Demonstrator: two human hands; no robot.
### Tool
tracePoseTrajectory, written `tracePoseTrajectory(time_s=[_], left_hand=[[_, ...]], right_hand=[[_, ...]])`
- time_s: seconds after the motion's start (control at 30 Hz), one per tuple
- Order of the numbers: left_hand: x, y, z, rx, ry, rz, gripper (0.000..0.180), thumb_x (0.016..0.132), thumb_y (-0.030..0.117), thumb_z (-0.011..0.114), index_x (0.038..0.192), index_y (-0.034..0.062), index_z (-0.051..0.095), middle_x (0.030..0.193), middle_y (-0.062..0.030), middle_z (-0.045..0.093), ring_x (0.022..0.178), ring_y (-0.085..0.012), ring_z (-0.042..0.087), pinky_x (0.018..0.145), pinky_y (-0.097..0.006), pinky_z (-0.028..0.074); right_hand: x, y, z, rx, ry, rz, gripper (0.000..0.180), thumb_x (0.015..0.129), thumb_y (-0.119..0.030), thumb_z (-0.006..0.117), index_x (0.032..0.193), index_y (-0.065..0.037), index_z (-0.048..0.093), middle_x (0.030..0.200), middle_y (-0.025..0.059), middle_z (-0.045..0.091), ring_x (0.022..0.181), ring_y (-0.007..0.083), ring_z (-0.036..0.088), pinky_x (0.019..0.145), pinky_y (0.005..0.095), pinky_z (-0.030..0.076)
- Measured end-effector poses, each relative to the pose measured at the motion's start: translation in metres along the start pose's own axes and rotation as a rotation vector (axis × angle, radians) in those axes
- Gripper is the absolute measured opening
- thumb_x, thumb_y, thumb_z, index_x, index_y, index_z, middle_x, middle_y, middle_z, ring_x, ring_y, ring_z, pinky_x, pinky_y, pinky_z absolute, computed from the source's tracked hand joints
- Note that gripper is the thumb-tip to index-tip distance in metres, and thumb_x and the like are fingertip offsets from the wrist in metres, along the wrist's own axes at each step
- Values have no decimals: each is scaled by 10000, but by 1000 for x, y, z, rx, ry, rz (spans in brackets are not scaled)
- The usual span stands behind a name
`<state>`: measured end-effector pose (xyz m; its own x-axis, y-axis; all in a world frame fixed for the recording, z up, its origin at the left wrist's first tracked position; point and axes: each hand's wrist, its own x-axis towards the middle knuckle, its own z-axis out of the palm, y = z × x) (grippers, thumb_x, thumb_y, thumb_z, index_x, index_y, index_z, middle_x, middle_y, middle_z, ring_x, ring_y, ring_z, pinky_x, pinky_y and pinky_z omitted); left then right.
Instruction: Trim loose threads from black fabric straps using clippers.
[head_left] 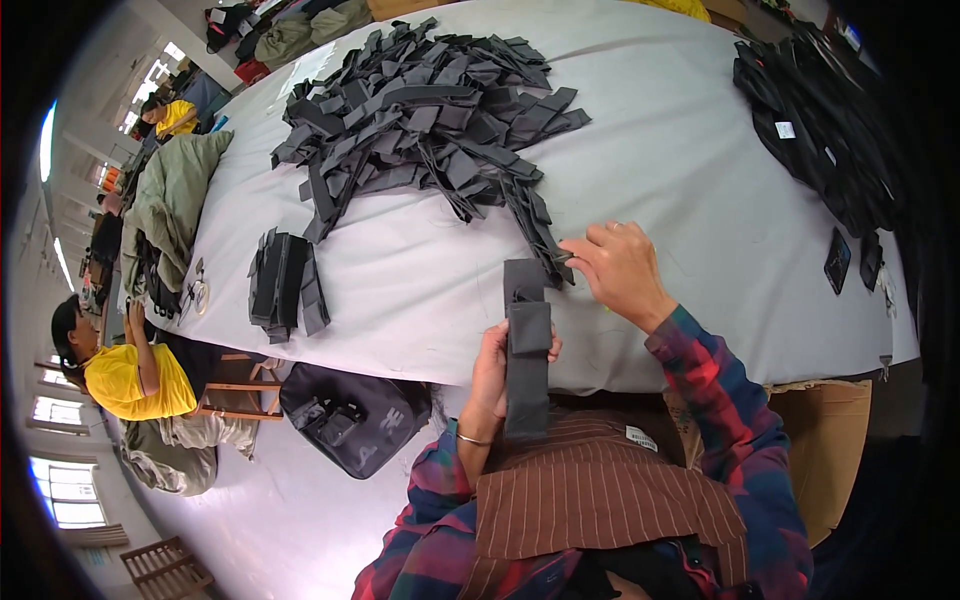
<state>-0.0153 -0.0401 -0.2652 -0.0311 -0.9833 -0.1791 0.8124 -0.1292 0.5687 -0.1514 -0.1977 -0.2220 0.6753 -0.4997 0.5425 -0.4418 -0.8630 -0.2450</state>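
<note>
My left hand (490, 375) is closed around a dark grey fabric strip (528, 365), which hangs upright in front of my apron with a folded flap near its top. My right hand (620, 270) is raised beside it, thumb and forefinger pinched together. Its fingertips are at the lower end of a trailing row of dark grey fabric pieces (535, 225); a small dark thing shows between them, too small to name. That row runs back to a large heap of similar fabric pieces (420, 100) on the white-covered table (660, 150).
A small stack of fabric pieces (280, 285) lies at left. Black garments (820, 130) and a phone (838, 262) are on the right. Below the table edge are a black bag (355, 420) and a cardboard box (825, 450). A person in yellow (145, 375) sits at left.
</note>
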Motion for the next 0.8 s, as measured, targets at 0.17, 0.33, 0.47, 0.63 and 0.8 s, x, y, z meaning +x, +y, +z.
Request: tracePoseTrajectory(time_s=[0.17, 0.33, 0.47, 0.63, 0.8], left_hand=[[-1, 4, 5, -140, 76, 80, 429, 927, 354, 354, 1140, 12, 503, 949, -105, 546, 819, -220, 518, 730, -328, 445], [-1, 2, -1, -196, 20, 83, 449, 928, 360, 341, 1205, 32, 475, 963, -99, 536, 785, -208, 491, 671, -335, 432], [-2, 1, -2, -188, 33, 75, 461, 928, 362, 339, 1225, 33, 466, 976, -98, 531, 775, -203, 484, 661, -331, 427], [-2, 0, 1, -163, 15, 25, 482, 927, 363, 356, 1234, 10, 473, 947, -84, 551, 766, -191, 495, 654, -331, 429], [1, 1, 18, -14, 157, -35, 459, 934, 363, 436, 1228, 20, 513, 896, -41, 575, 742, -131, 547, 619, -290, 471]], right_hand=[[4, -6, -1, -40, -22, -75, 74, 742, -178, 669, 786, -126, 639, 679, 19, 511, 686, 207, 517, 615, 348, 365], [6, -5, 8, -55, -14, -143, 110, 740, -174, 662, 841, -134, 645, 677, 5, 487, 678, 191, 496, 616, 339, 354], [11, -8, 16, -114, -35, -174, 98, 736, -148, 641, 833, -133, 641, 674, 7, 478, 682, 189, 494, 620, 337, 352], [18, -1, 36, -197, -80, -184, 45, 723, -134, 632, 755, -135, 664, 644, 27, 521, 676, 204, 546, 609, 346, 387], [16, 22, 24, -140, -37, 69, 88, 756, -184, 641, 794, -116, 681, 678, 46, 594, 686, 240, 584, 620, 379, 429]])
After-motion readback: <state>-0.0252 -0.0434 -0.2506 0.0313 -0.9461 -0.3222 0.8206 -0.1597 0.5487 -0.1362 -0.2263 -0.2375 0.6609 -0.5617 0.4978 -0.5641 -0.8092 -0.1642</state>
